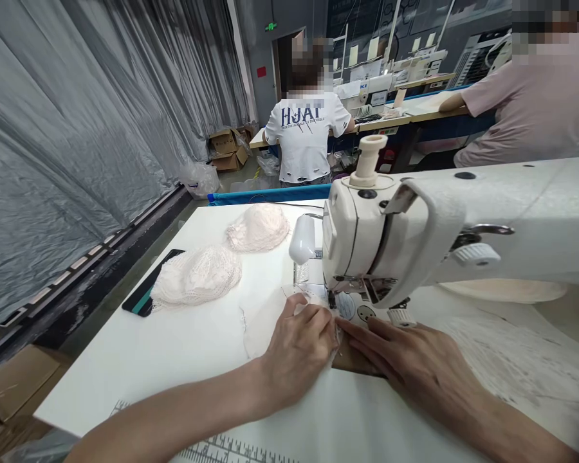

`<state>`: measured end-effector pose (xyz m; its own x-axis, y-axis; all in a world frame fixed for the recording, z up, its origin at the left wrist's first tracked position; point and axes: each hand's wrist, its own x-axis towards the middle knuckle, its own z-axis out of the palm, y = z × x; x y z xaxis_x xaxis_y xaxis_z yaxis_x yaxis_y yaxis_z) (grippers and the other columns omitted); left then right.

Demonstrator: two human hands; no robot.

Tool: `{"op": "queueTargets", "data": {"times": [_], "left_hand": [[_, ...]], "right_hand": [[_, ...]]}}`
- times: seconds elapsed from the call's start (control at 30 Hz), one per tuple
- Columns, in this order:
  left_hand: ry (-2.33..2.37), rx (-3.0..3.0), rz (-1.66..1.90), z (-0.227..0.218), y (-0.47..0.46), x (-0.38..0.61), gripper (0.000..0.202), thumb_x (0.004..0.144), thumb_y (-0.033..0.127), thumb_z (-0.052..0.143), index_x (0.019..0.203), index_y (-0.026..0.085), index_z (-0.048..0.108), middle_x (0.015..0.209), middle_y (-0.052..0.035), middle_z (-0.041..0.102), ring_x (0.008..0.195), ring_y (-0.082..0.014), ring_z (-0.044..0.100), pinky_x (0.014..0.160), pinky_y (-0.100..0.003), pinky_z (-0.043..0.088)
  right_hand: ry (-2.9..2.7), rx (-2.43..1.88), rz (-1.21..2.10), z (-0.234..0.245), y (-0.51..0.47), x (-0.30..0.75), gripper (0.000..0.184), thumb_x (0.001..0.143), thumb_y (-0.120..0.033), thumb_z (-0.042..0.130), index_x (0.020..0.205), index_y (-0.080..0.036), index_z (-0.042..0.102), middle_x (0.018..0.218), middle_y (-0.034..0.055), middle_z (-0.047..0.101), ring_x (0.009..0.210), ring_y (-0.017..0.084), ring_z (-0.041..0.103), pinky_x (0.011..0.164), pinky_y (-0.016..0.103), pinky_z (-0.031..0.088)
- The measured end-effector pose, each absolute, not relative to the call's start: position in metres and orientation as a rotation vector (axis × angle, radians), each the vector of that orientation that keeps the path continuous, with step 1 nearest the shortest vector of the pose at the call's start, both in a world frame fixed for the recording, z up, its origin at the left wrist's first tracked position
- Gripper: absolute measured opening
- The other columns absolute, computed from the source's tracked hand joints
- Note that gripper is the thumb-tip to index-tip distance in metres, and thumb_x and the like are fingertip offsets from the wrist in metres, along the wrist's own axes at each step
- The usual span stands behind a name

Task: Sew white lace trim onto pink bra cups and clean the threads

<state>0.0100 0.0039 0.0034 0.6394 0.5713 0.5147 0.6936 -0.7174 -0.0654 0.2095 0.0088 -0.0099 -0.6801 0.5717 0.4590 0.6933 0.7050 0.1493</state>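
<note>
Beside the presser foot of a white sewing machine (354, 238), my left hand (302, 347) has its fingers curled and closed on a sheer whitish fabric (260, 328). The fabric spreads over the table to the left of the needle area. My right hand (410, 360) lies low on the machine bed with its fingers stretched out, fingertips touching the fabric's edge close to the left fingers. A brown patch (354, 359) of the bed shows beneath those fingers. The exact stitching point is hidden behind the left fingers.
Two pale lace cups (197, 276) (258, 227) rest on the white table (91, 379), one over a dark flat case (142, 302). White lace (525, 360) lies at right. A printed ruler (226, 450) marks the front. Two people sit at machines ahead; cardboard boxes (226, 148) stand behind.
</note>
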Motion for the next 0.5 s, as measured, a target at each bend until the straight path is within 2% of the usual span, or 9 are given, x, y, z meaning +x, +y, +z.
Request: {"op": "queueTargets", "data": {"times": [0.1, 0.2, 0.37, 0.43, 0.5], "left_hand": [[-1.063, -2.584, -0.671, 0.001, 0.005, 0.012, 0.012, 0.088, 0.012, 0.051, 0.080, 0.011, 0.059, 0.075, -0.0016, 0.062, 0.076, -0.0132, 0.058, 0.083, -0.037, 0.039], [-1.123, -2.565, -0.649, 0.001, 0.002, 0.015, 0.015, 0.090, 0.021, 0.052, 0.085, 0.009, 0.061, 0.081, -0.0059, 0.062, 0.085, -0.0173, 0.059, 0.088, -0.040, 0.040], [-1.201, -2.524, -0.640, -0.002, -0.001, 0.021, 0.040, 0.089, 0.042, 0.049, 0.100, 0.006, 0.061, 0.093, -0.0146, 0.062, 0.097, -0.0265, 0.057, 0.094, -0.048, 0.039], [-1.232, -2.527, -0.600, -0.003, 0.005, 0.023, 0.035, 0.087, 0.038, 0.051, 0.096, 0.006, 0.062, 0.091, -0.0153, 0.062, 0.093, -0.0277, 0.058, 0.087, -0.048, 0.044], [-1.346, -2.542, -0.513, 0.002, 0.009, 0.022, 0.018, 0.085, 0.021, 0.050, 0.084, 0.008, 0.063, 0.082, -0.0136, 0.062, 0.082, -0.0261, 0.059, 0.074, -0.043, 0.048]], "right_hand": [[-2.526, -1.010, -0.423, -0.013, 0.010, 0.209, 0.039, 0.100, -0.024, 0.022, 0.108, -0.020, 0.059, 0.058, -0.0002, 0.060, 0.041, 0.016, 0.055, 0.043, 0.028, 0.027], [-2.520, -1.026, -0.376, -0.014, 0.011, 0.210, 0.040, 0.100, -0.025, 0.021, 0.108, -0.020, 0.060, 0.061, 0.0009, 0.062, 0.044, 0.016, 0.057, 0.043, 0.028, 0.030], [-2.526, -1.004, -0.261, -0.013, 0.011, 0.211, 0.035, 0.099, -0.031, 0.028, 0.103, -0.021, 0.061, 0.071, 0.0030, 0.067, 0.049, 0.016, 0.059, 0.044, 0.027, 0.033], [-2.526, -1.006, -0.202, -0.013, 0.012, 0.211, 0.034, 0.099, -0.030, 0.029, 0.103, -0.021, 0.061, 0.074, 0.0034, 0.068, 0.052, 0.016, 0.061, 0.046, 0.026, 0.036], [-2.511, -1.047, -0.160, -0.010, 0.012, 0.209, 0.032, 0.099, -0.027, 0.029, 0.111, -0.020, 0.058, 0.079, 0.0049, 0.069, 0.055, 0.016, 0.062, 0.048, 0.026, 0.040]]}}
